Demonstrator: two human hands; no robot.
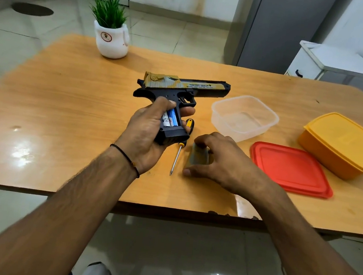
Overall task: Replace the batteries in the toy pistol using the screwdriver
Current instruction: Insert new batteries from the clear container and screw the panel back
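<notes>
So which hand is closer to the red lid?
Right. The right hand, holding the grey cover, is beside the red lid; the left hand grips the toy pistol farther off.

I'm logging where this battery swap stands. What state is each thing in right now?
Toy pistol: held by the left hand, grip compartment open.
Batteries: seated in the grip.
Cover: off, on the table, gripped by the right hand.
Screwdriver: lying on the table, in neither hand.
Clear tub: open, empty.
Red lid: off, flat on the table.
Yellow box: lid on.
</notes>
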